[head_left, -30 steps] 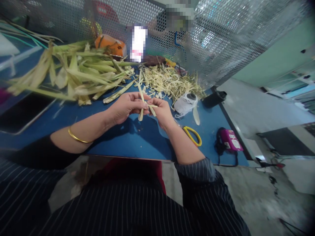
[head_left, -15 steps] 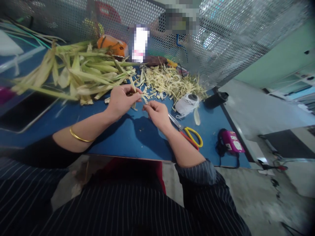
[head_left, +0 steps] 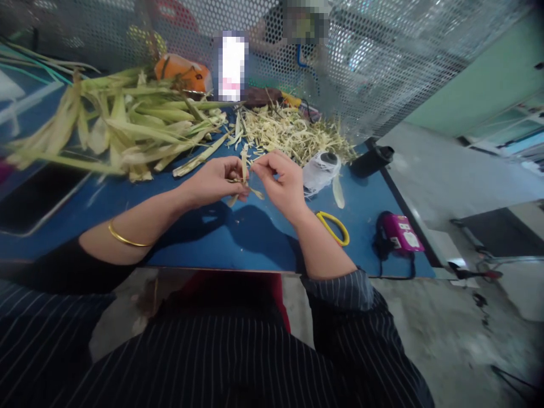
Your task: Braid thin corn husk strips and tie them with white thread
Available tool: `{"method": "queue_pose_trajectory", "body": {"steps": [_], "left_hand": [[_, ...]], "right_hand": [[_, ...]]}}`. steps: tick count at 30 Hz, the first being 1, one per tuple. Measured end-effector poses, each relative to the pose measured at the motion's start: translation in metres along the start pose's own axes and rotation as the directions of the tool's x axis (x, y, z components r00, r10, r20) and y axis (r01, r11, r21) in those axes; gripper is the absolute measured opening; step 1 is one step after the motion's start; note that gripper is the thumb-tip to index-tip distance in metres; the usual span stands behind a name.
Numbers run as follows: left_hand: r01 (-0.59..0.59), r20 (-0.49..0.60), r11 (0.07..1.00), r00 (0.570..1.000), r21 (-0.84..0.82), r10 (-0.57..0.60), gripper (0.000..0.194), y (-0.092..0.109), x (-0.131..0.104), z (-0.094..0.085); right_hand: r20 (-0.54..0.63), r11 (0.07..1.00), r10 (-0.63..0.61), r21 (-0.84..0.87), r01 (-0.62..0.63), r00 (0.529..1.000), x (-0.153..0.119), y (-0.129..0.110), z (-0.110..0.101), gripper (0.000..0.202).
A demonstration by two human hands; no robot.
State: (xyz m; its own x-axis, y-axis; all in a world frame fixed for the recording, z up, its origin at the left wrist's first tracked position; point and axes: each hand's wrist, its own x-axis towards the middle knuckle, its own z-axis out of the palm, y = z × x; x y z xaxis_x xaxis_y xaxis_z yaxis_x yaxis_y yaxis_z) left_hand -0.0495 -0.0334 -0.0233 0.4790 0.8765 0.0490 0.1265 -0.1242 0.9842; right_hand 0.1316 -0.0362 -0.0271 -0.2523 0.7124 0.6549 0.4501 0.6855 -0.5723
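Observation:
My left hand (head_left: pixel 219 182) is closed on a small piece made of pale husk strips (head_left: pixel 245 164), whose ends stick out above and below the fingers. Close beside it, the thumb and fingers of my right hand (head_left: pixel 283 181) are pinched together; what they grip, if anything, is too small to make out. Behind the hands lies a heap of thin shredded husk (head_left: pixel 293 133). A spool of white thread (head_left: pixel 322 171) stands right of my right hand. Scissors with a yellow handle (head_left: pixel 335 228) are partly hidden under my right forearm.
Long green husks (head_left: pixel 140 122) cover the back left of the blue table (head_left: pixel 212 246), near a dark tablet (head_left: pixel 38 195). An orange packet (head_left: pixel 182 73) and a lit phone (head_left: pixel 232 67) stand behind. At right are a black cylinder (head_left: pixel 372 161) and a purple box (head_left: pixel 406 233).
My right hand has moved up and turned beside the left, covering more of the scissors. The husk piece in my left hand is turned more upright. The view has shifted slightly.

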Motion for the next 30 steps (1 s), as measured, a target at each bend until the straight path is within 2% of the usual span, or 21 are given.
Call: {"method": "queue_pose_trajectory", "body": {"steps": [4,8,13,17,20,22,24,26,28,30], "left_hand": [[-0.021,0.124,0.996,0.992,-0.085,0.031,0.024,0.000,-0.002,0.000],[-0.071,0.096,0.984,0.992,-0.162,0.088,0.029,-0.002,-0.003,-0.001],[-0.048,-0.025,0.988,0.999,-0.145,0.045,0.022,-0.001,-0.004,0.000],[-0.071,-0.181,0.990,0.982,-0.122,0.048,0.015,-0.004,0.000,-0.001],[-0.097,-0.330,0.994,0.941,-0.051,0.075,0.011,-0.008,0.005,-0.002],[-0.095,-0.415,0.995,0.906,-0.008,0.083,0.010,-0.011,0.008,-0.003],[-0.092,-0.472,0.996,0.878,0.008,0.085,0.008,-0.014,0.011,-0.004],[-0.093,-0.508,0.996,0.857,0.005,0.083,0.007,-0.014,0.012,-0.005],[-0.094,-0.524,0.996,0.848,0.000,0.080,0.008,-0.014,0.012,-0.005],[-0.085,-0.513,0.996,0.855,0.003,0.075,0.008,-0.014,0.011,-0.004]], "right_hand": [[0.054,0.950,0.223,0.210,-0.230,0.973,0.003,0.011,0.004,0.016],[0.147,0.817,0.412,0.377,-0.437,0.899,0.001,0.019,0.013,0.020],[0.320,0.669,0.522,0.422,-0.612,0.791,-0.003,0.019,0.020,0.027],[0.352,0.672,0.555,0.343,-0.656,0.753,-0.004,0.019,0.021,0.025],[0.364,0.675,0.565,0.311,-0.669,0.740,-0.005,0.018,0.024,0.018],[0.350,0.711,0.549,0.283,-0.644,0.759,-0.008,0.015,0.026,0.017],[0.295,0.798,0.493,0.222,-0.560,0.819,-0.011,0.009,0.029,0.019],[0.210,0.901,0.380,0.134,-0.411,0.901,-0.014,0.001,0.031,0.020],[0.144,0.976,0.207,0.037,-0.214,0.968,-0.017,-0.006,0.031,0.020],[0.145,0.998,0.037,-0.058,-0.029,0.989,-0.018,-0.010,0.030,0.021]]}}
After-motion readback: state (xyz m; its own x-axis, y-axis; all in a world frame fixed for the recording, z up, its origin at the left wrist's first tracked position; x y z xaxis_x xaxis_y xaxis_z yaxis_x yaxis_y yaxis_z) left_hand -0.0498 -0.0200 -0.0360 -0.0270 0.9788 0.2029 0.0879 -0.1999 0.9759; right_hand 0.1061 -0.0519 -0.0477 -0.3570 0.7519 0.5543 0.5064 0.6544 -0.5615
